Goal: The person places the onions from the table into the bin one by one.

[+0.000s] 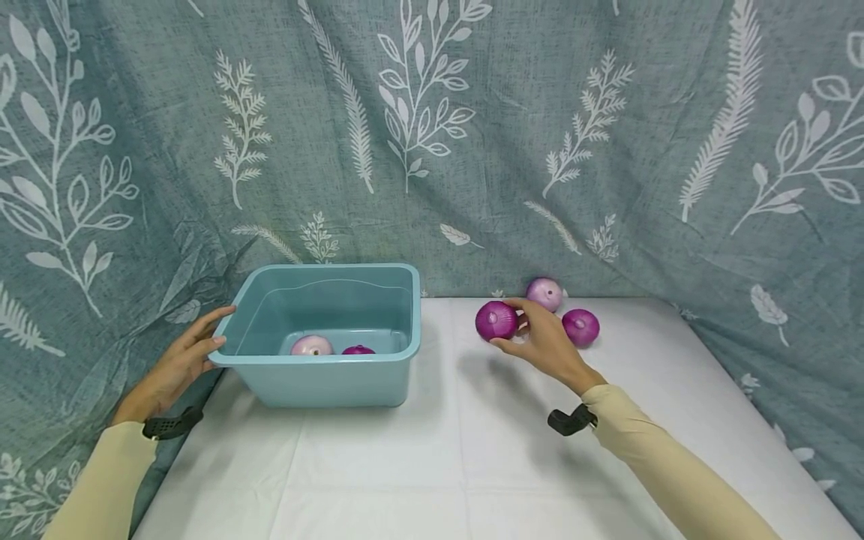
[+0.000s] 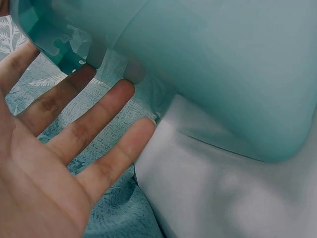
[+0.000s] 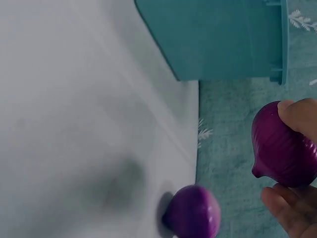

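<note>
My right hand [image 1: 545, 341] grips a purple onion [image 1: 496, 321] between thumb and fingers, held up over the table to the right of the tub. In the right wrist view that onion [image 3: 282, 144] shows its pointed end, with fingertips on either side. Behind the hand lie a second purple onion [image 1: 581, 328] and a paler one [image 1: 544, 294]. My left hand [image 1: 177, 367] rests at the left rim of the blue tub [image 1: 324, 382]; the left wrist view has its fingers [image 2: 106, 106] spread and nearly straight against the wall. Inside the tub are a pale onion [image 1: 312, 346] and a purple onion [image 1: 358, 350], partly hidden by the front rim.
A white cloth covers the table [image 1: 378, 472]. Grey-green leaf-patterned fabric [image 1: 499, 150] hangs along the back and both sides. Black straps [image 1: 172, 424] sit on both wrists.
</note>
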`<act>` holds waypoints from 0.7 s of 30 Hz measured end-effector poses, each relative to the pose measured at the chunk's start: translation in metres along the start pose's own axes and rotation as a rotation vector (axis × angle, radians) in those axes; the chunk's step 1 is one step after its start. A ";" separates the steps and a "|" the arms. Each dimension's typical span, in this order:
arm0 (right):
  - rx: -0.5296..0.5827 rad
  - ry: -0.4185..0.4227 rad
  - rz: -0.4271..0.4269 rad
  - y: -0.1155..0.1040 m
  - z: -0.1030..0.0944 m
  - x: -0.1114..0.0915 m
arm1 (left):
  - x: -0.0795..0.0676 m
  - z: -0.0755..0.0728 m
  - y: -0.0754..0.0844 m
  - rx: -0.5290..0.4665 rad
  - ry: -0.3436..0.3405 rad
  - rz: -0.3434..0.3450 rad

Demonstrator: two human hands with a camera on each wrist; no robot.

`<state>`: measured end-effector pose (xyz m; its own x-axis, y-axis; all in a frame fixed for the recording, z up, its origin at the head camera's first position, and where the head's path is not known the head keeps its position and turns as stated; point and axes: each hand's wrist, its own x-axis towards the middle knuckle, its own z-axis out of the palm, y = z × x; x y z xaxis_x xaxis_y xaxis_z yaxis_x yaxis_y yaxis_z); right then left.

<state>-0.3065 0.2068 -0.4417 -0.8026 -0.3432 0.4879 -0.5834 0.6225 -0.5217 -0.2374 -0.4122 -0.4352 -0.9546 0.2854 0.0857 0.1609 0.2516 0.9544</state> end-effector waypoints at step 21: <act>0.089 -0.024 -0.091 -0.069 0.017 0.046 | 0.000 0.000 -0.001 -0.003 -0.001 0.003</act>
<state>-0.3058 0.1361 -0.3951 -0.7481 -0.4125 0.5198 -0.6617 0.5233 -0.5370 -0.2378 -0.4128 -0.4364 -0.9537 0.2874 0.0883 0.1630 0.2476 0.9550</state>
